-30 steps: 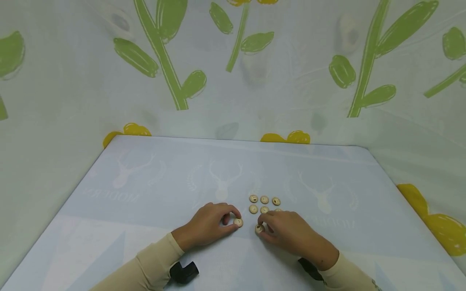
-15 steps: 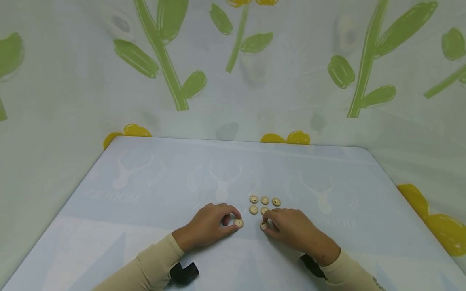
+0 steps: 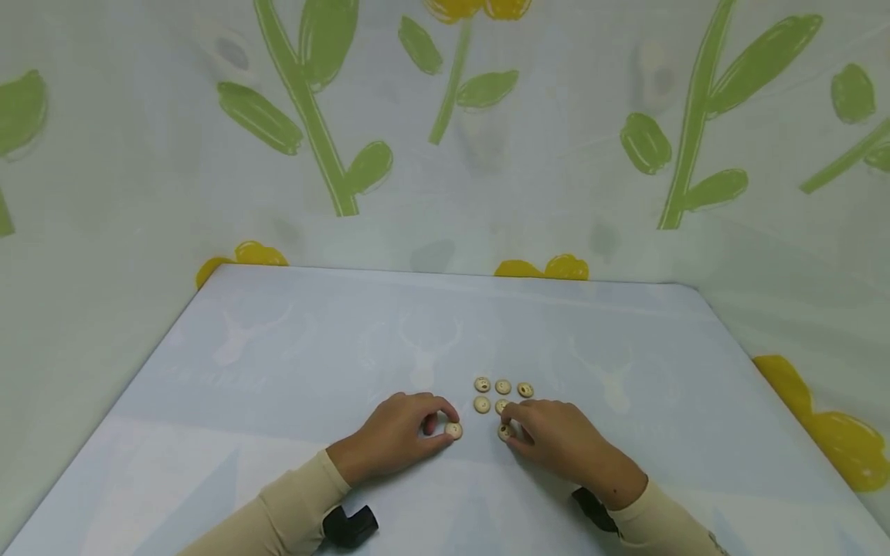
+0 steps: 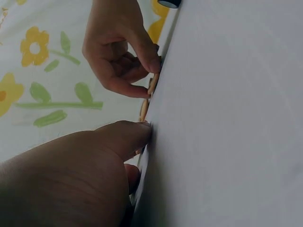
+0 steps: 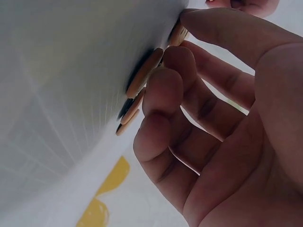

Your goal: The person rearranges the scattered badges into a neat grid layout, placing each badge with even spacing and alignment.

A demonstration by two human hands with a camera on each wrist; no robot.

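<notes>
In the head view, my left hand [image 3: 403, 434] pinches a small round wooden button [image 3: 453, 431] between thumb and index finger at the table surface. Just to its right, my right hand [image 3: 563, 439] pinches another button [image 3: 505, 432] that shows a dark mark on its face. Beyond that hand lie more buttons in rows: a far row with a middle button [image 3: 504, 387], and a nearer row whose left button [image 3: 482, 404] shows whole. The right hand partly covers the nearer row. From the right wrist, a large button [image 5: 144, 73] shows edge-on beside the curled fingertips [image 5: 163, 90].
A pale cloth with deer prints covers the table [image 3: 313, 332]. Behind it hangs a light curtain [image 3: 542, 170] with green leaves and yellow flowers. A black device [image 3: 351, 527] sits under the left wrist, another [image 3: 594, 510] under the right.
My right hand has slid its button a little to the right and away from me, in under the nearer row. The left hand keeps its place with its button. The head view has tilted slightly.
</notes>
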